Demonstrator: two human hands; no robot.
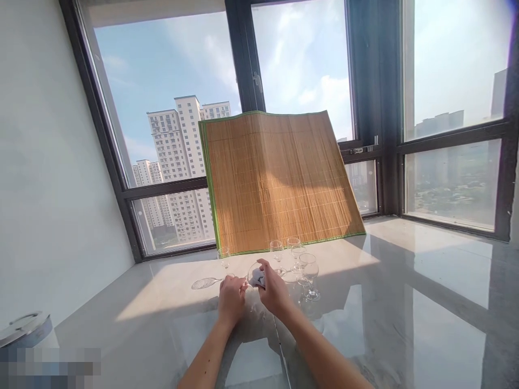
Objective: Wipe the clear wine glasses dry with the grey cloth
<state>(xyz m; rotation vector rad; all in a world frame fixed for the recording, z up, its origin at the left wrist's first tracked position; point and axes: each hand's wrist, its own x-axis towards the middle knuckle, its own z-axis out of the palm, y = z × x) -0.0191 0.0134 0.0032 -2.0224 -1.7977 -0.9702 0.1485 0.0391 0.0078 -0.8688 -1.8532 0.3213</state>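
Close together above the sill, both of my hands are closed. My left hand [231, 297] pinches what looks like the stem of a clear stemmed glass [251, 266], partly hidden by my fingers. In my right hand [275, 289] is a bunched white cloth [257, 277], pressed against that glass's bowl. Another glass [224, 258] stands upright beyond my left hand. Several more stand to the right of my hands, among them a near glass [308, 266] and a far one [276, 247].
A bamboo mat [279, 178] with green edging leans against the dark window frame [245, 59]. The glossy pale stone sill [162, 324] carries strong reflections and shadows. At the lower left edge is a white lidded container [34, 327], partly blurred out. A white wall [52, 162] rises on the left.
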